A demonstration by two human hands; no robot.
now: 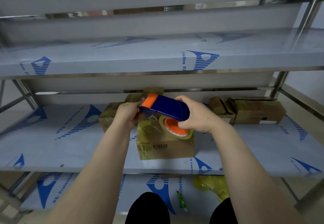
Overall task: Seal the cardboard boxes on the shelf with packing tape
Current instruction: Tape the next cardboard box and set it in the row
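Note:
A blue and orange tape dispenser [164, 108] with a roll of clear tape [177, 129] hangs above a taped cardboard box [166, 146] on the middle shelf. My right hand [194, 115] grips the dispenser's blue body and the roll end. At the dispenser's orange front end my left hand [128, 115] pinches something, seemingly the tape's end; the tape itself is hard to make out. Behind my left hand stands a second taped box [112, 113], partly hidden.
More cardboard boxes [249, 109] lie at the back right of the middle shelf [52, 144]. An upper shelf [122, 58] overhangs closely. On the bottom shelf lie crumpled yellow tape [210, 183] and a green cutter [181, 201]. Steel posts [278, 85] frame the rack.

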